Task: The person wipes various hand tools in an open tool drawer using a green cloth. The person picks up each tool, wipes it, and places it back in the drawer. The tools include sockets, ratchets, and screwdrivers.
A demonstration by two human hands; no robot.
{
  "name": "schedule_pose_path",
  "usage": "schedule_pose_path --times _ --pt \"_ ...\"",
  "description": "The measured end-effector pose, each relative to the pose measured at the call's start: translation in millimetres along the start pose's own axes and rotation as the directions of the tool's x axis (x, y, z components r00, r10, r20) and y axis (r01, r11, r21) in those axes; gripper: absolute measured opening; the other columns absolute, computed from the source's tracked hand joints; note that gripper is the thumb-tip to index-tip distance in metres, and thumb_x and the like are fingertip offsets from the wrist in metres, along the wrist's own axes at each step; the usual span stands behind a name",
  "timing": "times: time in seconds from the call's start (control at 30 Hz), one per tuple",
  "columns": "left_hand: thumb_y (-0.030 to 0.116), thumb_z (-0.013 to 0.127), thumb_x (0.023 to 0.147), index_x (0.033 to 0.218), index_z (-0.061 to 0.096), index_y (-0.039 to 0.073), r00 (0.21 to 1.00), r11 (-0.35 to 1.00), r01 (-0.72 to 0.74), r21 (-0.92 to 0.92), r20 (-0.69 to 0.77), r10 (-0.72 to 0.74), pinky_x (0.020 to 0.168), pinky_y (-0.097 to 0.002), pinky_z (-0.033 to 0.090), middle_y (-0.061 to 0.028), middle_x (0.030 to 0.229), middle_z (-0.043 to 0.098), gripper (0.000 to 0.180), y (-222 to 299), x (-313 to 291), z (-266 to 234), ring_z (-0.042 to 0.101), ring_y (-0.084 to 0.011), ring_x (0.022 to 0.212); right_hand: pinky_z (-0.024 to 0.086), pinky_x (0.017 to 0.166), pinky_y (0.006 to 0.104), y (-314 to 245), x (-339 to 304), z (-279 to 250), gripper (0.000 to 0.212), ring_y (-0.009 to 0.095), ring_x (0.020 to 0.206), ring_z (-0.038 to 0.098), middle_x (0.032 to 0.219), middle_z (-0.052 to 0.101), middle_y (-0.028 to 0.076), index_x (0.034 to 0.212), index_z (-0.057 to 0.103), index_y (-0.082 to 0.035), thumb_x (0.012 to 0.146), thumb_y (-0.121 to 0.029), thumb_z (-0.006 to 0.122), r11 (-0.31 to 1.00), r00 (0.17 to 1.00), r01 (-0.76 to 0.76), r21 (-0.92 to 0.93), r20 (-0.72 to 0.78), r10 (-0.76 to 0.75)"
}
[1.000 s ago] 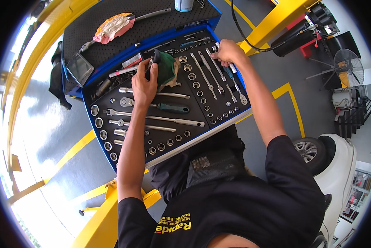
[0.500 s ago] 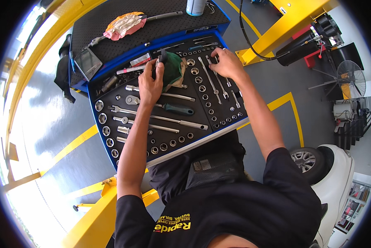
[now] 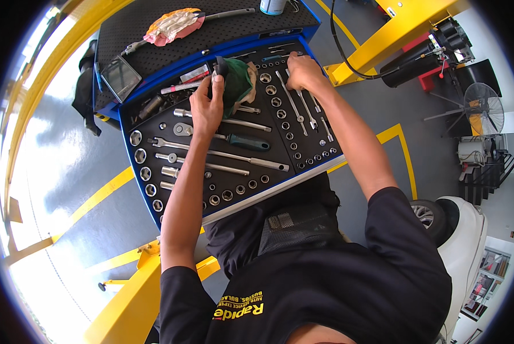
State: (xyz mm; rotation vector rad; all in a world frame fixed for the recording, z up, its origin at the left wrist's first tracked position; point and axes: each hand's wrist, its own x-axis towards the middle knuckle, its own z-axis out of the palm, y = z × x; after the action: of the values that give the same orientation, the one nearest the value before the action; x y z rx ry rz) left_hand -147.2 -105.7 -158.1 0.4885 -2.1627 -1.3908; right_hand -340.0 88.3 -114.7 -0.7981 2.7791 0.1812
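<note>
An open tool drawer [image 3: 268, 198] with dark foam lies before me. My left hand [image 3: 207, 109] is closed over its left half, gripping a green cloth [image 3: 238, 85] and a dark, partly metallic piece whose kind I cannot make out. Below that hand lie a ratchet [image 3: 182, 129] with a green handle and a long steel bar [image 3: 220, 153]. My right hand [image 3: 304, 73] reaches to the far right corner with its fingers bent down among slim steel tools. What its fingertips hold, if anything, is hidden. Beside it runs a column of sockets [image 3: 281, 114] and a long thin wrench [image 3: 293, 106].
Above the drawer, the cabinet's black top [image 3: 125, 26] carries a crumpled rag [image 3: 174, 27], a clear-faced tray [image 3: 122, 78] and a spray can [image 3: 272, 7]. A yellow lift post [image 3: 377, 43] stands right. A white car [image 3: 466, 246] and fan [image 3: 480, 109] are farther right.
My right hand has moved slightly farther away and left, its fingers now lower among the tools. My left hand still grips the green cloth, and the view has shifted a little.
</note>
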Motion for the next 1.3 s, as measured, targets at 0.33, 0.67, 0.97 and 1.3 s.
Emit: schedule_pose_path --times 0.33,0.67,0.97,1.3 --pt "0.031 0.056 0.110 0.125 0.067 -0.005 0.960 0.576 0.238 -0.782 0.098 -0.263 0.099 -0.0331 0.052 -0.0084 0.122 0.072 0.041 -16 8 3 0.067 -0.0167 0.111 0.059 0.096 0.0450 7 -14 -3 0.041 0.043 0.113 0.070 0.117 0.074 0.027 0.111 0.072 0.006 0.076 -0.015 0.081 0.993 0.995 -0.004 0.115 -0.100 0.016" --pt "0.034 0.051 0.106 0.131 0.068 0.004 0.877 0.126 0.450 -0.884 0.411 -0.248 0.109 -0.0466 0.052 -0.0107 0.127 0.074 0.042 -20 6 6 0.071 -0.0272 0.118 0.055 0.056 0.0343 26 -77 -10 0.027 0.018 0.058 0.070 0.072 0.070 0.009 0.101 0.062 -0.001 0.104 -0.027 0.067 0.615 0.921 0.246 0.749 -0.378 0.091" --pt "0.046 0.050 0.108 0.148 0.055 0.005 0.745 0.069 0.668 -0.741 0.665 -0.062 0.109 -0.0473 0.054 -0.0134 0.138 0.067 0.058 28 -20 5 0.067 -0.0276 0.125 0.055 0.056 0.0278 -71 -72 -68 0.027 0.014 0.059 0.069 0.074 0.070 0.006 0.100 0.062 -0.003 0.107 -0.028 0.067 -0.019 0.889 0.454 0.891 -0.455 -0.063" --pt "0.044 0.052 0.113 0.110 0.067 0.002 0.867 0.657 0.459 -0.598 0.463 -0.185 0.068 -0.0272 0.051 0.0031 0.087 0.066 0.045 27 -21 19 0.060 -0.0055 0.078 0.043 0.070 0.0252 -84 -20 17 0.036 0.005 0.078 0.053 0.085 0.066 -0.001 0.097 0.070 -0.001 0.113 -0.031 0.055 0.153 0.828 0.560 0.814 -0.554 -0.081"
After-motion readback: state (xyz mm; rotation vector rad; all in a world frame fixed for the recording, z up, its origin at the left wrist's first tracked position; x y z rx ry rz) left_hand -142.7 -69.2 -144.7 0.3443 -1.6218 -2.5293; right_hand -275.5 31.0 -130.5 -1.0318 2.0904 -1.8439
